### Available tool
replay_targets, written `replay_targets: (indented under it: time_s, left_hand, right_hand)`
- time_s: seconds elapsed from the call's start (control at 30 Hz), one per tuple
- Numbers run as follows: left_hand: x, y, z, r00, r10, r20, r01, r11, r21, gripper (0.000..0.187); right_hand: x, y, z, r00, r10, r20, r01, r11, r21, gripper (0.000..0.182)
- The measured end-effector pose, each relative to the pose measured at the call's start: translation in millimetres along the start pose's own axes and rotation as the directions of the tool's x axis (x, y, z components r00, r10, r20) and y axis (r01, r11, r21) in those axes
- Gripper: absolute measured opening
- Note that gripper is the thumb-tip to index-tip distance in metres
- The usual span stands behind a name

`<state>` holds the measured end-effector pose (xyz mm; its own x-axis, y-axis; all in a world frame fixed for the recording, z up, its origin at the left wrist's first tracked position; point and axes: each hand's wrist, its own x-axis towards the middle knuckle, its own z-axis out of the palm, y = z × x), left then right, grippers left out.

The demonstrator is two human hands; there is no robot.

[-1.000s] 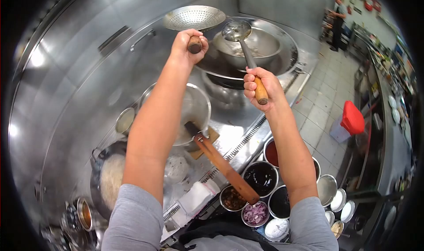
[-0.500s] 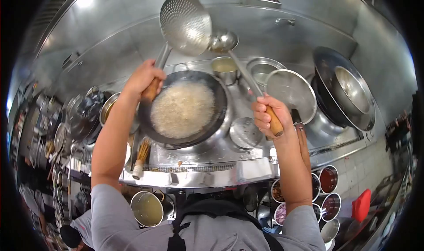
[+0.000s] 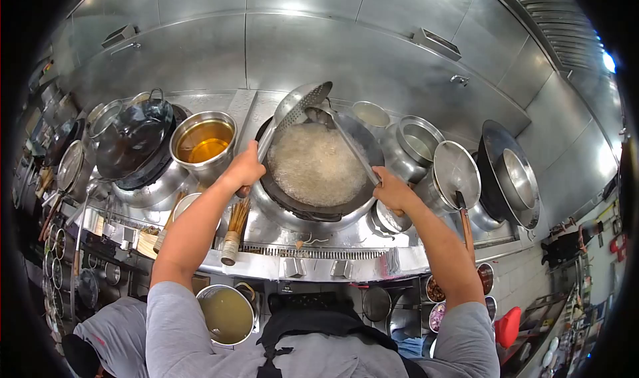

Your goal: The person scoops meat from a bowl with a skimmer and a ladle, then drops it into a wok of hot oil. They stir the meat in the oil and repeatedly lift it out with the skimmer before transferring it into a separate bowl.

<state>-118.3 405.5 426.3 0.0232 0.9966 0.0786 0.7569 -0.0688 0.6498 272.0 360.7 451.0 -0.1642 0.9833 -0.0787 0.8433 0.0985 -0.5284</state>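
A large black wok (image 3: pixel 359 201) in the middle of the stove holds pale, foaming liquid (image 3: pixel 316 168). My left hand (image 3: pixel 246 170) is closed round the handle of a perforated skimmer (image 3: pixel 293 108), whose bowl is tilted at the wok's far rim. In my right hand (image 3: pixel 394 190) is the handle of a ladle (image 3: pixel 354 148), slanting across the wok. The ladle's bowl sits close against the skimmer at the far side of the foam. Both hands are near the wok's two sides, with their grips partly hidden by the fingers.
Left of the wok stand a pot of amber liquid (image 3: pixel 225 126) and a second dark wok (image 3: pixel 123 168). A bamboo brush (image 3: pixel 236 228) lies at the front. On the right are a mesh strainer (image 3: pixel 457 172) and stacked woks (image 3: pixel 492 138). A person (image 3: pixel 110 335) is at lower left.
Both hands have come down, bringing the skimmer and ladle from high in front of the wall to the wok. The view has swung left, showing more pots there.
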Motion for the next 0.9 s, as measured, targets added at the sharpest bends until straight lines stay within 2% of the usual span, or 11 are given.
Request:
replay_targets:
  time_s: [0.07, 0.2, 0.27, 0.37, 0.53, 0.67, 0.77, 0.9]
  left_hand:
    - [-11, 13, -4, 0.976, -0.14, 0.165, 0.171, 0.967, -0.191, 0.056]
    - [-11, -3, 9, 0.962, -0.118, 0.248, 0.224, 0.859, -0.459, 0.048]
    - [-18, -3, 15, 0.947, -0.115, 0.3, 0.26, 0.822, -0.507, 0.046]
    - [-25, -6, 24, 0.922, -0.106, 0.373, 0.318, 0.757, -0.57, 0.044]
    - [-41, -3, 36, 0.86, -0.104, 0.499, 0.432, 0.669, -0.605, 0.043]
    - [-62, 10, 41, 0.819, -0.108, 0.564, 0.512, 0.58, -0.633, 0.043]
    - [-73, 20, 49, 0.776, -0.113, 0.621, 0.593, 0.465, -0.657, 0.047]
    - [-84, 47, 61, 0.779, -0.15, 0.609, 0.613, 0.387, -0.689, 0.05]
  right_hand:
    - [-7, 7, 7, 0.999, -0.032, -0.012, 0.032, 0.999, -0.001, 0.066]
    - [-33, 19, -3, 0.997, 0.053, 0.048, -0.053, 0.999, -0.012, 0.064]
    - [-44, 38, -6, 0.997, 0.046, 0.055, -0.044, 0.998, -0.034, 0.064]
    - [-63, 62, -6, 1.0, 0.006, 0.019, -0.006, 1.0, 0.03, 0.067]
    - [-104, 74, -15, 0.985, 0.135, 0.105, -0.154, 0.967, 0.205, 0.07]
    - [-132, 98, -11, 0.982, 0.127, 0.141, -0.174, 0.899, 0.401, 0.073]
    - [-153, 112, 1, 0.976, 0.152, 0.154, -0.212, 0.815, 0.54, 0.074]
    - [-183, 97, 15, 0.966, 0.215, 0.146, -0.26, 0.8, 0.541, 0.073]
